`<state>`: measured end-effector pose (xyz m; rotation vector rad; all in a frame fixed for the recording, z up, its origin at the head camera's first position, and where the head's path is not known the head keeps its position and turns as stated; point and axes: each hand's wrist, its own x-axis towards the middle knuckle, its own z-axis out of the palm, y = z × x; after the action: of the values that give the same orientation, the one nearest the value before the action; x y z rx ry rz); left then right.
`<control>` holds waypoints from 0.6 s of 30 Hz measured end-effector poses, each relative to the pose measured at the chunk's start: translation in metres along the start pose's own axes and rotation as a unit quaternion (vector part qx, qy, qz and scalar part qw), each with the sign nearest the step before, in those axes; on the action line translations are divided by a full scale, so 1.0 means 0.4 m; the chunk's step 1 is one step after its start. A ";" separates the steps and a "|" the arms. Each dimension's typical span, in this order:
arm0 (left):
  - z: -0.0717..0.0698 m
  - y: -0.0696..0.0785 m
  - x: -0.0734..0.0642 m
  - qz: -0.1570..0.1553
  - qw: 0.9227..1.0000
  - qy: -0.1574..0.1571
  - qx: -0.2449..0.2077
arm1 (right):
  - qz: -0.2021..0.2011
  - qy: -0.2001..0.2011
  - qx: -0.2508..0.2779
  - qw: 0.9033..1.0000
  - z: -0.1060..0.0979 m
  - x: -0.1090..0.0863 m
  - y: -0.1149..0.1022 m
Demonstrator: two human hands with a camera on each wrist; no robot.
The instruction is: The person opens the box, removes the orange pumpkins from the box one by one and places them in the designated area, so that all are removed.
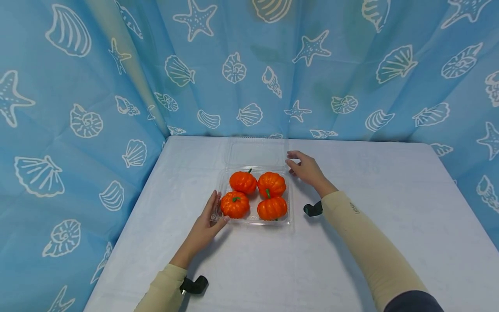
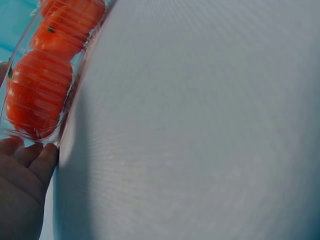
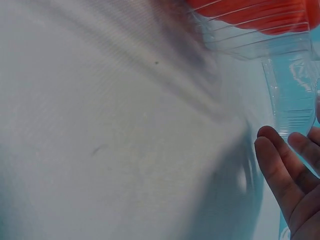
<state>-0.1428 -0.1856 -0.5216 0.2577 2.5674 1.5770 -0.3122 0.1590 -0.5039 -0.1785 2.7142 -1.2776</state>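
A clear plastic clamshell container (image 1: 253, 222) lies on the table, its lid (image 1: 255, 154) folded back flat behind it. Inside sit several small orange pumpkins (image 1: 235, 205) with green stems. My left hand (image 1: 202, 229) rests against the container's front left corner, thumb at the front rim and straight fingers along the left side. In the left wrist view its fingertips (image 2: 47, 152) touch the plastic wall. My right hand (image 1: 306, 169) is at the lid's right edge, near the hinge, fingers loosely spread. The right wrist view has its fingertips (image 3: 267, 142) right by the lid's edge.
A white cloth covers the table (image 1: 370, 182). Behind it and to the left hangs a blue curtain (image 1: 234, 43) with white shells and starfish. A dark wrist camera (image 1: 313, 209) sticks out from the right sleeve, another wrist camera (image 1: 195, 285) from the left.
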 end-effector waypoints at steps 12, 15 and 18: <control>0.001 -0.005 -0.001 0.009 1.000 0.005 -0.005 | -0.029 0.023 -0.012 0.999 0.000 -0.014 -0.013; 0.001 -0.006 0.000 0.010 1.000 0.005 -0.005 | -0.035 0.031 -0.021 0.999 -0.002 -0.023 -0.017; 0.001 -0.005 0.001 0.011 1.000 0.006 -0.005 | -0.037 0.032 -0.027 0.998 -0.008 -0.038 -0.027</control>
<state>-0.1434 -0.1859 -0.5236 0.2775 2.5743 1.6027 -0.2974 0.1572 -0.4925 -0.2498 2.8225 -1.2500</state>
